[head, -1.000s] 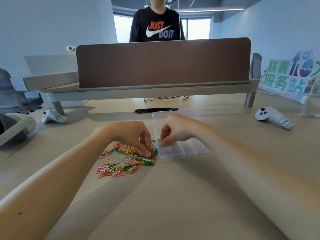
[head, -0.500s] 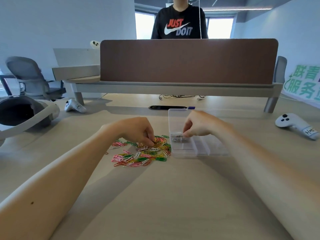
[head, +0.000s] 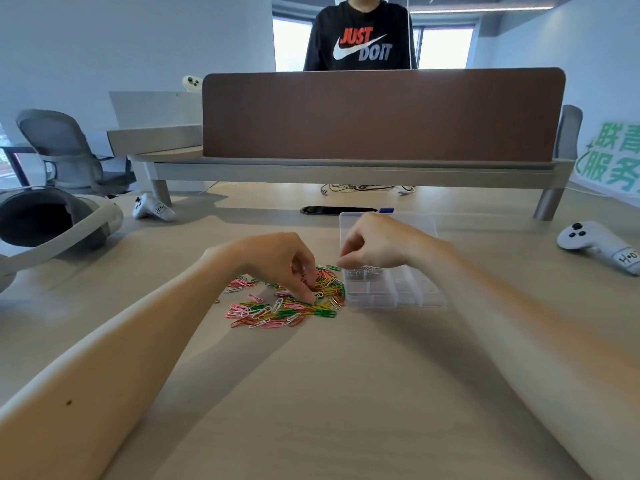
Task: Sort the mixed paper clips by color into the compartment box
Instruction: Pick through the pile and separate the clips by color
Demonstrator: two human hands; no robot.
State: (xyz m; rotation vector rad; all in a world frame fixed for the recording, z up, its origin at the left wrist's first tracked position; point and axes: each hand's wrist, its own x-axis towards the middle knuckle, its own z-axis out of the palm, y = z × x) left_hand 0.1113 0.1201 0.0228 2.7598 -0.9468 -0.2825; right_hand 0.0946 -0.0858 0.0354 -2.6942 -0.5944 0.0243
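Observation:
A mixed pile of paper clips (head: 277, 308), pink, green, yellow, red and white, lies on the wooden table. My left hand (head: 277, 261) reaches into the pile's far right side with curled fingers, pinching clips between thumb and fingertips. To the right of the pile stands the clear compartment box (head: 398, 303), its lid (head: 420, 223) folded open behind. Several silver clips (head: 363, 271) lie in its far-left compartment. My right hand (head: 374, 245) hovers over the box's far-left corner with fingers curled and thumb against fingertips. I see nothing between them.
A VR headset (head: 52, 220) sits at the left and white controllers (head: 152, 209) (head: 595, 245) lie on both sides. A black oval cable slot (head: 336, 210) lies behind the box. A brown desk divider (head: 381, 116) stands beyond, with a person behind it.
My right hand has lifted from the compartment with the silver clips and shifted left toward the pile. My left hand stays in the pile, working at the clips. The camera view shifted left.

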